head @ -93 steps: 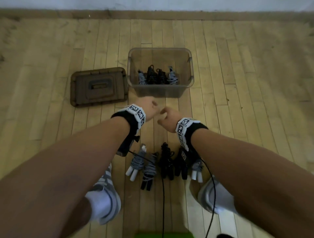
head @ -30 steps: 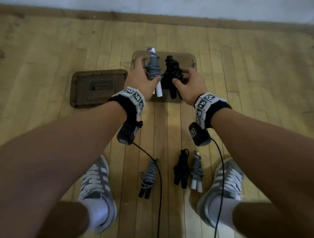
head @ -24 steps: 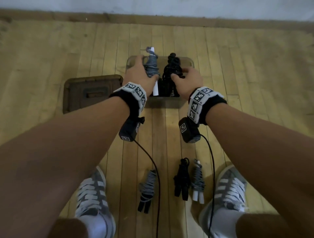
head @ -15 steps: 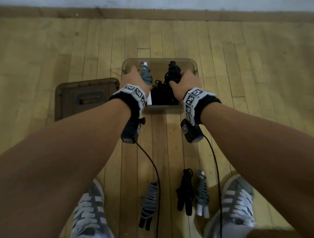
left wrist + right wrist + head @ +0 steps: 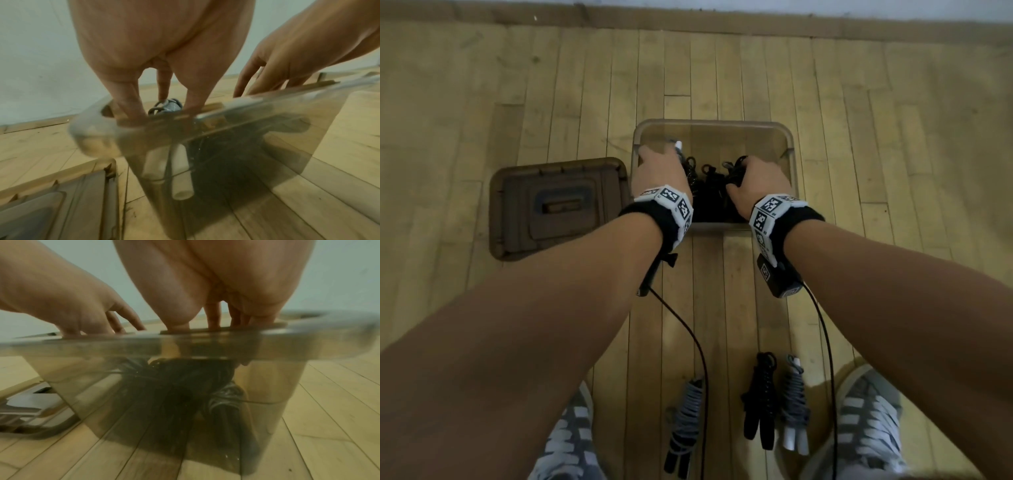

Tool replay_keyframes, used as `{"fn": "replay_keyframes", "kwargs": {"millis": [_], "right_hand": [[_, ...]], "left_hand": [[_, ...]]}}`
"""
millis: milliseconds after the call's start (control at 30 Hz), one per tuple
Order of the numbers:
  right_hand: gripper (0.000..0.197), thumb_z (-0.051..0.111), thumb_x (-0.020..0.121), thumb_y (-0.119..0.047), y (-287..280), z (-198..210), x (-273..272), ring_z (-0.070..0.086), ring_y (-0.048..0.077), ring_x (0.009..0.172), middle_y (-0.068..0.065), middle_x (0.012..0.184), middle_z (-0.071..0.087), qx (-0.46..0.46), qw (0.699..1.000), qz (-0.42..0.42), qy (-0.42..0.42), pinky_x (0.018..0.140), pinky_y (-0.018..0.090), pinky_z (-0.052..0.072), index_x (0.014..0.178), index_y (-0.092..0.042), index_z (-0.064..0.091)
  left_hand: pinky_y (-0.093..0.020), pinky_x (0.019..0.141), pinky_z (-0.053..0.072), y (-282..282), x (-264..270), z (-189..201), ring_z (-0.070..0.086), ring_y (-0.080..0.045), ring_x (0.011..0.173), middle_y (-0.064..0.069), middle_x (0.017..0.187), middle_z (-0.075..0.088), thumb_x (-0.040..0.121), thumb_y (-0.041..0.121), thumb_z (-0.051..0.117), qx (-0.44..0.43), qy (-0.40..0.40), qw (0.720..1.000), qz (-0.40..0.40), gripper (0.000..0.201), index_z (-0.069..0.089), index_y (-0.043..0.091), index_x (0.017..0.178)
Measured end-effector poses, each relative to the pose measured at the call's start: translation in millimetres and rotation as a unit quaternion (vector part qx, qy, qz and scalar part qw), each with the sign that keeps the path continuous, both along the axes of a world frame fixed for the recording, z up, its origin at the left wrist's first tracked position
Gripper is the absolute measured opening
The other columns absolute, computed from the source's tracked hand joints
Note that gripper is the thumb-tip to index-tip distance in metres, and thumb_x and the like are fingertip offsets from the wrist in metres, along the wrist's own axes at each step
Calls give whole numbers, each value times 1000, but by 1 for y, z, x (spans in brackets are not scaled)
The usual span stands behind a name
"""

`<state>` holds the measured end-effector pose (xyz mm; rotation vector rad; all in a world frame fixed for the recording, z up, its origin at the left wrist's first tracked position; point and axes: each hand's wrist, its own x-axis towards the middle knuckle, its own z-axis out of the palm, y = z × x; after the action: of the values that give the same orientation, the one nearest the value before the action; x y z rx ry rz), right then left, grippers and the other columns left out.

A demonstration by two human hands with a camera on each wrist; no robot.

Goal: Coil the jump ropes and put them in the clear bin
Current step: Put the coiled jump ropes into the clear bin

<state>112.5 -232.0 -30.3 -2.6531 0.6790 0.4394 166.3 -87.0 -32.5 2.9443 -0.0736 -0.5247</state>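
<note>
Floor: three coiled jump ropes — two grey (image 5: 685, 416) (image 5: 794, 402), one black (image 5: 762, 399). One clear plastic bin (image 5: 789, 147). One brown plastic lid (image 5: 558, 205).

The bin (image 5: 789, 150) stands on the floor (image 5: 893, 137) ahead of the person, with its lid (image 5: 558, 207) flat just to its left and the wall's baseboard (image 5: 722, 20) well behind. Both hands reach down into the bin, the left hand (image 5: 659, 173) at its left side, the right hand (image 5: 755, 185) at its right, with coiled ropes (image 5: 709, 185) in the bin between them. Nearer, between the shoes (image 5: 869, 421), three coiled ropes lie on the floor: one (image 5: 685, 421) left, two (image 5: 763, 401) (image 5: 794, 404) side by side right.
</note>
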Motion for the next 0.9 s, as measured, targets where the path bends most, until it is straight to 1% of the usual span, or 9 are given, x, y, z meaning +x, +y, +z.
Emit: {"fn": "replay_keyframes", "kwargs": {"millis": [100, 200, 300, 433, 533, 633, 700, 800, 900], "right_hand": [[37, 65, 97, -27, -2, -6, 1, 65, 33, 103, 15, 118, 66, -26, 999, 20, 7, 73, 32, 48, 129, -10, 58], [34, 64, 96, -18, 1, -7, 3, 64, 32, 96, 16, 113, 67, -43, 998, 35, 25, 69, 33, 46, 129, -10, 56], [36, 64, 94, -18, 2, -1, 2, 61, 32, 92, 16, 116, 66, -23, 999, 24, 28, 71, 33, 49, 129, -10, 56], [43, 66, 93, -32, 7, 17, -13, 60, 36, 110, 16, 125, 59, -23, 1000, 2, -18, 85, 41, 54, 130, -14, 54], [45, 64, 94, -38, 11, 30, -34, 57, 34, 116, 12, 129, 58, -15, 995, 29, -94, 94, 44, 52, 133, -19, 55], [42, 61, 95, -39, 19, 41, -66, 53, 29, 121, 8, 130, 58, 5, 987, 54, -151, 100, 45, 49, 133, -22, 58], [39, 62, 95, -37, 26, 44, -89, 51, 26, 123, 5, 131, 56, 36, 984, 55, -163, 101, 43, 48, 132, -24, 59], [36, 63, 94, -34, 39, 37, -126, 58, 24, 115, 4, 129, 57, 57, 988, 80, -122, 94, 38, 51, 128, -25, 60], [41, 65, 94, -30, 49, 18, -168, 62, 28, 112, 8, 130, 61, 85, 991, 94, 37, 87, 34, 49, 133, -18, 58]], "left_hand": [[-39, 77, 49, 3, -2, -2, 65, -34, 105, -21, 127, 60, 109, 22, 45, -7, 35, 999, -30, 33, 60, 1, 130], [-41, 83, 50, 11, -4, 6, 65, -38, 112, -21, 122, 66, 101, 15, 58, -29, 17, 999, -33, 29, 64, 1, 125], [-38, 78, 46, 10, -13, 19, 66, -38, 109, -18, 119, 68, 94, 16, 60, -61, -4, 998, -30, 31, 63, 7, 124], [-34, 72, 44, 11, -25, 36, 64, -30, 102, -13, 120, 68, 97, 21, 58, -111, -30, 992, -52, 31, 62, 10, 126], [-33, 76, 49, 16, -45, 44, 63, -24, 109, -5, 123, 67, 99, 24, 56, -160, -67, 982, -74, 38, 59, 17, 136], [-37, 81, 54, 21, -82, 45, 63, -22, 103, -1, 112, 66, 99, 22, 56, -203, -108, 969, -86, 31, 61, 19, 130], [-39, 80, 54, 25, -110, 40, 62, -21, 98, 2, 107, 64, 97, 23, 58, -214, -110, 966, -96, 28, 60, 22, 125], [-36, 74, 47, 28, -150, 23, 59, -22, 93, 1, 107, 60, 96, 22, 59, -189, -56, 973, -117, 26, 56, 20, 121], [-37, 79, 51, 34, -184, 4, 64, -29, 103, -10, 118, 65, 97, 25, 63, -121, 71, 980, -142, 35, 56, 13, 129]]}}
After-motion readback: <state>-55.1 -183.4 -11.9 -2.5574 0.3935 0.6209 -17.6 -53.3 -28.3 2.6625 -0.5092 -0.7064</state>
